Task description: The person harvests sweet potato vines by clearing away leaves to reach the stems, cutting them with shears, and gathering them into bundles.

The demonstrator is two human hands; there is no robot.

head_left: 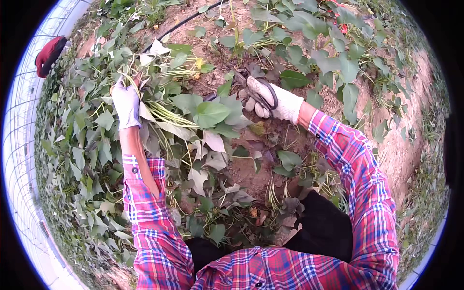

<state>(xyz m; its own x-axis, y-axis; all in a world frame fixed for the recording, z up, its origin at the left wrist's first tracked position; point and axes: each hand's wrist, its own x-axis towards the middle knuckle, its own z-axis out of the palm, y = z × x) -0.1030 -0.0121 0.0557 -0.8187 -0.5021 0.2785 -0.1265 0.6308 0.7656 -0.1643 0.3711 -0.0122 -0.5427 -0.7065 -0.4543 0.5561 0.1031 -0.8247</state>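
Observation:
My left hand [126,102], in a pale glove, is closed around a bunch of leafy vine cuttings [166,115]. Their long green stems and heart-shaped leaves spread to the right and hang down. In my right hand [270,100], also gloved and with soiled fingers, is a pair of scissors [274,95]. A dark handle loop shows around the back of the hand. The blades point up and left near low leaves, and whether they are apart cannot be made out. Between the hands, some held leaves reach close to the right fingers.
Leafy vines [92,159] cover the ground on the left, with more plants [333,58] at upper right. A black hose [186,21] runs across the bare soil [244,171]. Another person [50,55] in red and black bends at far left, beside a pale gridded wall [19,121].

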